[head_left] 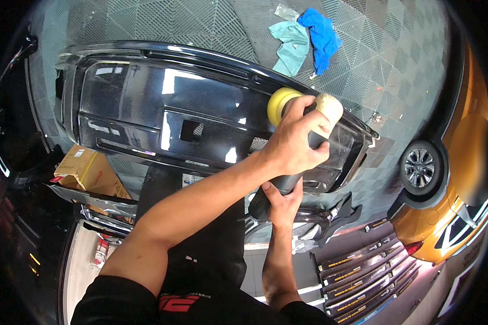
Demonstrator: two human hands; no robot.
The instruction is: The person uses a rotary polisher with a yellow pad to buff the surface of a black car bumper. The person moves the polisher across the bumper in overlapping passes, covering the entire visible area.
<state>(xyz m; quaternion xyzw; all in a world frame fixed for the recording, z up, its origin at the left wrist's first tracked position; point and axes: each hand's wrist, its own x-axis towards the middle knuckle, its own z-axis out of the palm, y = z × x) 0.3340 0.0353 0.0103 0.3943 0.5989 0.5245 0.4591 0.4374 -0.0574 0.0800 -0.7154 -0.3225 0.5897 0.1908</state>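
Observation:
A large glossy black car body panel [130, 92] lies across the middle, with a rectangular opening near its centre. On its right part rests a handheld polisher [286, 183] with a round yellow pad [277, 105]. The pad touches or nearly touches the panel; the exact contact is hidden. My left hand [294, 138] reaches over from the left and is closed around the polisher's head end, beside a pale cream rounded part [331, 107]. Lower down, my right hand [285, 204] is wrapped round the dark body of the polisher.
A teal cloth [291, 47] and a blue cloth [321, 40] lie on the tiled floor beyond the panel. An open cardboard box [87, 169] stands at the left. An orange car [431, 222] is at the right, a dark car [21, 124] far left. Several long boxes [358, 276] lie lower right.

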